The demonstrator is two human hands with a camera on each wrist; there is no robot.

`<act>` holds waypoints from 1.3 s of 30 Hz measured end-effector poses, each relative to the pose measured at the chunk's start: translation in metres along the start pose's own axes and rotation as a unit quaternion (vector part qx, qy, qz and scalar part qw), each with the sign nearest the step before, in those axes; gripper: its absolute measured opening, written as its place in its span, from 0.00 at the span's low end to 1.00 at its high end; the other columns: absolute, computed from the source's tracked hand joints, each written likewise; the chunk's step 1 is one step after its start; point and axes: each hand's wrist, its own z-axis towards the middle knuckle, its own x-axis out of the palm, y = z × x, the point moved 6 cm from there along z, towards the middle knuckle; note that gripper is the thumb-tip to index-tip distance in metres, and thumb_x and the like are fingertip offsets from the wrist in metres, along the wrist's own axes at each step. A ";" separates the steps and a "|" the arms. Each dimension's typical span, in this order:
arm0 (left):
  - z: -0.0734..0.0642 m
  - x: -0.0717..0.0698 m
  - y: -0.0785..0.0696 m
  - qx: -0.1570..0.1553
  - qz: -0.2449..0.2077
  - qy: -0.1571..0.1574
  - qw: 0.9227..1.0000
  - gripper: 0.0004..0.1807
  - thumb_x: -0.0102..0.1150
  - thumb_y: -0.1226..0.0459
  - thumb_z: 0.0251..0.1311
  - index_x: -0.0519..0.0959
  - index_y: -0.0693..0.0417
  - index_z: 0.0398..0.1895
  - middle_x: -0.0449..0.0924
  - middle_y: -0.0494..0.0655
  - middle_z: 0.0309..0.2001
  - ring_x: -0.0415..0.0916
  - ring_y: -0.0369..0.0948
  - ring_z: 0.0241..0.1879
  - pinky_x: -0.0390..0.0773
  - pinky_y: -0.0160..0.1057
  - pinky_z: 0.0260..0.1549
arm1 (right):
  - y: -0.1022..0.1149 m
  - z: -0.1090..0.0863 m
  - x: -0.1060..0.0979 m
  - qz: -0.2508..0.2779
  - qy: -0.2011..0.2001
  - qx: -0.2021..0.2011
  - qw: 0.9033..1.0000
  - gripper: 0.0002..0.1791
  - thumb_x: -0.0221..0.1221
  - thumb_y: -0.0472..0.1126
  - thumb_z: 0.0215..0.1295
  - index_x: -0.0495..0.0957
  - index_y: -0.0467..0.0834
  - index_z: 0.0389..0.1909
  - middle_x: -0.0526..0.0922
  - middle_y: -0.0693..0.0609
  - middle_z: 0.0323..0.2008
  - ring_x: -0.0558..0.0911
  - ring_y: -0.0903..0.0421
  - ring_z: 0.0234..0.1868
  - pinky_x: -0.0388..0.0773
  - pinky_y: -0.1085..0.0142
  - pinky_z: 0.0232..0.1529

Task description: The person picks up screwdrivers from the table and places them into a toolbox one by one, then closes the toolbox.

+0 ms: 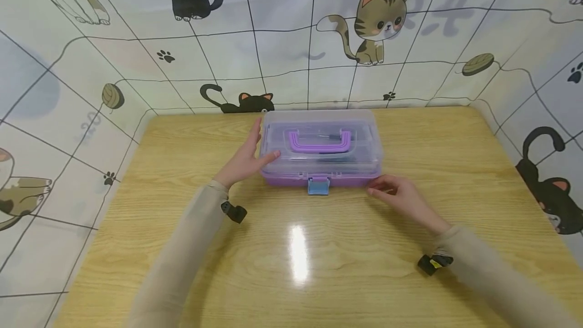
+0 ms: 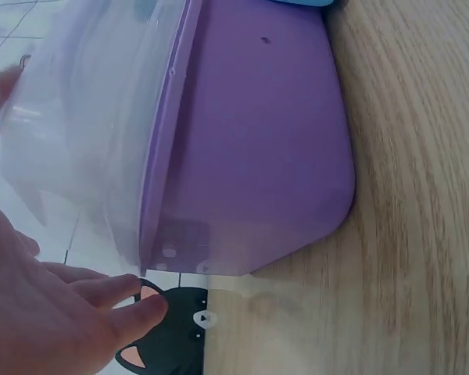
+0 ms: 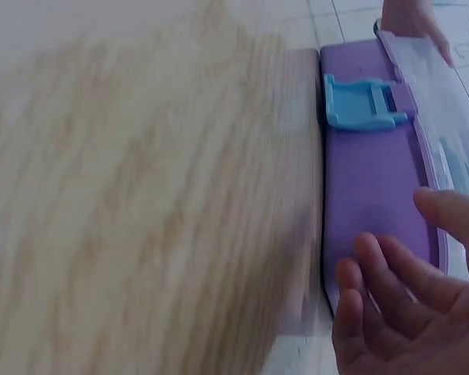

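Observation:
A purple toolbox-style case [image 1: 284,181] with a clear lid [image 1: 275,138] stands near the table's back edge. Its lid lies down on the base, and a purple carry handle [image 1: 320,149] rests flat on top. At the front, a light blue latch [image 1: 318,187] [image 3: 363,105] juts outward. My left hand [image 1: 243,162] is at the case's left end, fingers extended along the side and thumb over the lid. Beside the front right corner is my right hand [image 1: 401,197], its fingers loosely bent, gripping nothing. Whether its fingertips touch the case I cannot tell.
The wooden table [image 1: 255,267] stretches in front and to both sides of the case. Cat-patterned sheeting [image 1: 282,54] rises behind and beside the table. Some slender dark items show blurrily through the lid.

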 end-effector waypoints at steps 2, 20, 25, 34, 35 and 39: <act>0.002 0.001 0.003 -0.011 -0.015 0.004 1.000 0.51 0.56 0.56 0.57 0.27 0.44 0.68 0.27 0.49 0.69 0.42 0.49 0.65 0.49 0.51 0.59 | 0.002 0.000 0.007 0.010 0.018 -0.004 1.000 0.13 0.59 0.41 0.58 0.79 0.37 0.39 0.81 0.48 0.34 0.79 0.56 0.36 0.75 0.66 0.37; 0.003 0.012 0.013 -0.010 -0.054 0.039 0.998 0.45 0.48 0.55 0.62 0.26 0.37 0.68 0.22 0.40 0.68 0.26 0.36 0.65 0.37 0.46 0.61 | 0.034 0.012 0.071 0.142 0.137 -0.069 0.978 0.27 0.58 0.30 0.56 0.63 0.28 0.57 0.70 0.33 0.52 0.76 0.41 0.45 0.74 0.64 0.44; 0.003 0.013 0.016 -0.003 -0.055 0.037 0.998 0.44 0.48 0.54 0.63 0.27 0.40 0.68 0.22 0.38 0.68 0.25 0.36 0.65 0.35 0.48 0.61 | 0.035 0.016 0.077 0.139 0.131 -0.044 0.981 0.27 0.60 0.29 0.53 0.64 0.29 0.55 0.72 0.34 0.49 0.77 0.44 0.42 0.75 0.66 0.41; 0.014 0.016 0.046 0.004 -0.037 0.022 0.999 0.44 0.48 0.46 0.59 0.27 0.25 0.65 0.23 0.24 0.66 0.26 0.32 0.65 0.38 0.49 0.61 | 0.035 0.016 0.086 0.150 0.171 -0.013 0.974 0.29 0.61 0.31 0.53 0.62 0.29 0.55 0.74 0.38 0.42 0.77 0.49 0.38 0.76 0.66 0.40; 0.014 0.016 0.046 0.005 -0.039 0.022 0.999 0.44 0.48 0.46 0.59 0.27 0.24 0.65 0.23 0.24 0.66 0.26 0.33 0.65 0.38 0.49 0.61 | 0.036 0.016 0.086 0.147 0.171 -0.015 0.974 0.28 0.61 0.31 0.53 0.64 0.30 0.54 0.74 0.38 0.41 0.77 0.50 0.38 0.76 0.65 0.40; 0.013 0.016 0.040 0.008 -0.048 0.026 0.998 0.44 0.48 0.49 0.61 0.27 0.28 0.67 0.23 0.29 0.67 0.27 0.34 0.65 0.38 0.48 0.61 | 0.040 0.017 0.083 0.136 0.156 -0.021 0.978 0.20 0.62 0.33 0.52 0.70 0.34 0.46 0.76 0.41 0.37 0.77 0.51 0.37 0.75 0.65 0.39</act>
